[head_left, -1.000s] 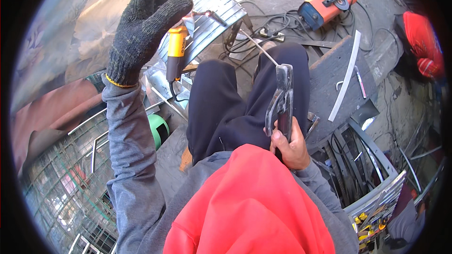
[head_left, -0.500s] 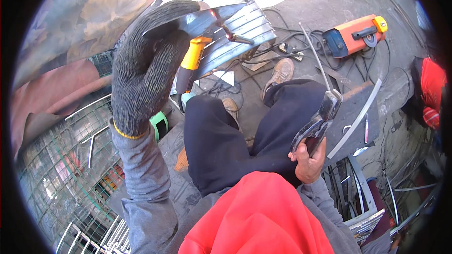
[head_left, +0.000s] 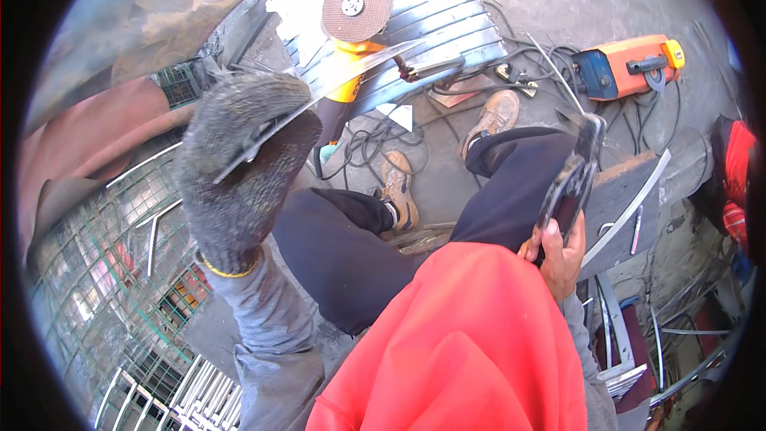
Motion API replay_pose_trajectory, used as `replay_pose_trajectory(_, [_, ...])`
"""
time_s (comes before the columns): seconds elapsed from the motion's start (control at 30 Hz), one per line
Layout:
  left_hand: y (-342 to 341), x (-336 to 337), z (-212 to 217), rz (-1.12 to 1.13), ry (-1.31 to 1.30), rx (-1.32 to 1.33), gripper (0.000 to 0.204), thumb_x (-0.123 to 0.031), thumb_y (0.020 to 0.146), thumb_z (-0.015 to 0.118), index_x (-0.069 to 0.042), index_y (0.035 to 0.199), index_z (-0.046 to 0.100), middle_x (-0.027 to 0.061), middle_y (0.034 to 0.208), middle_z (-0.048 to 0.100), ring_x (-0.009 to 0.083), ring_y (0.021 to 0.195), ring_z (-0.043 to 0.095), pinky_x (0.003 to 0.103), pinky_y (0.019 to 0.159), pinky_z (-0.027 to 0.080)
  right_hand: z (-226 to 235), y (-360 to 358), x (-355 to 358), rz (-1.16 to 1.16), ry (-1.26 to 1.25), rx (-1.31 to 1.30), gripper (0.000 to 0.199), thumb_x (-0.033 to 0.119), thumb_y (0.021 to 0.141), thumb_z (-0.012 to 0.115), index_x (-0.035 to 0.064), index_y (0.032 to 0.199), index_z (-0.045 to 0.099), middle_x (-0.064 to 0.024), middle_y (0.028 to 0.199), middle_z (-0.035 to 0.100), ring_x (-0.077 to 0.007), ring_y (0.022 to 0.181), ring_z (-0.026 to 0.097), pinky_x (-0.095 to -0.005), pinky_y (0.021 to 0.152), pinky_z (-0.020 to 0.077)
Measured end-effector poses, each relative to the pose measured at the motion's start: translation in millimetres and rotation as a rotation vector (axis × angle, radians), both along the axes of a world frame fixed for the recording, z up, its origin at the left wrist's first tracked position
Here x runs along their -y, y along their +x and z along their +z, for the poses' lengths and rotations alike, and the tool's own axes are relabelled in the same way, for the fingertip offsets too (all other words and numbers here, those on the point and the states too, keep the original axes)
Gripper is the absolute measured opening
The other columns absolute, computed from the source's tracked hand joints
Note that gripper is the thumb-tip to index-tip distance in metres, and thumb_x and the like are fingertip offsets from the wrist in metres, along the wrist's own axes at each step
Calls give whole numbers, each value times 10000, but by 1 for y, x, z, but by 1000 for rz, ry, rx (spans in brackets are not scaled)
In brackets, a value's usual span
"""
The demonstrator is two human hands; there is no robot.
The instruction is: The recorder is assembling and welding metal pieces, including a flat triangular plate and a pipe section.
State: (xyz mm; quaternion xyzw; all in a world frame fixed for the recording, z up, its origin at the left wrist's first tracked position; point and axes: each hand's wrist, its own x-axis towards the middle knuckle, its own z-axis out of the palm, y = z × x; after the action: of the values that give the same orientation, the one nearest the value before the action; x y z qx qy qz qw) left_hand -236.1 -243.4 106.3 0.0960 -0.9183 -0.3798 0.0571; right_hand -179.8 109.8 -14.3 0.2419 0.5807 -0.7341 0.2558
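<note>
My left hand (head_left: 227,124) wears a dark knitted glove and is closed on a thin metal sheet (head_left: 333,84), seen nearly edge-on and slanting up to the right. Close to its far end is a dark bent metal piece (head_left: 408,72) with a reddish spot; whether they touch, I cannot tell. An angle grinder (head_left: 345,89) with a yellow head and brown disc (head_left: 371,20) shows behind the sheet, disc uppermost. My bare right hand (head_left: 563,259) grips a dark welding electrode holder (head_left: 576,172) above my right thigh. From its jaws a thin electrode (head_left: 558,75) points away, up and left.
A slatted metal stand (head_left: 447,4) is ahead of me. Cables (head_left: 369,152) trail across the floor to an orange welding machine (head_left: 630,68) at far right. A curved metal strip (head_left: 630,211) lies right of my hand. Wire mesh (head_left: 104,247) stands at left.
The sheet has turned from showing its face to nearly edge-on, uncovering the grinder disc. My left hand has shifted slightly left and nearer. My right hand has moved right and away with the electrode holder.
</note>
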Motion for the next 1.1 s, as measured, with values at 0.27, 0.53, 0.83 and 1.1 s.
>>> replay_pose_trajectory(0.27, [101, 3, -73, 162, 29, 96, 381, -148, 999, 663, -1, 1345, 603, 110, 1121, 695, 183, 899, 696, 332, 734, 593, -12, 4, 5, 18, -34, -153, 337, 243, 1025, 623, -13, 1216, 515, -30, 748, 531, -95, 561, 517, -282, 547, 530])
replay_pose_trajectory(0.53, [133, -38, -115, 600, 1072, 78, 623, -246, 986, 611, -89, 1543, 379, 140, 1122, 667, 239, 756, 693, 347, 611, 593, -16, 7, 7, -12, -25, -226, 301, 273, 1015, 647, 18, 1149, 559, -25, 748, 536, -84, 553, 527, -276, 513, 542])
replay_pose_trajectory(0.83, [150, -47, -130, 683, 1323, 12, 480, -360, 1006, 642, -98, 1383, 504, 150, 1092, 692, 255, 849, 731, 363, 677, 624, -17, 11, 12, 22, 6, -278, 260, 277, 1016, 650, 39, 1089, 576, -21, 751, 540, -85, 537, 533, -272, 498, 541])
replay_pose_trajectory(1.1, [131, -44, -105, 525, 967, -55, 426, -399, 993, 672, -33, 1202, 605, 118, 900, 704, 203, 754, 717, 326, 629, 601, -18, 9, 9, 31, 13, -292, 250, 287, 1013, 658, 54, 1067, 582, -14, 748, 541, -83, 534, 538, -267, 495, 544])
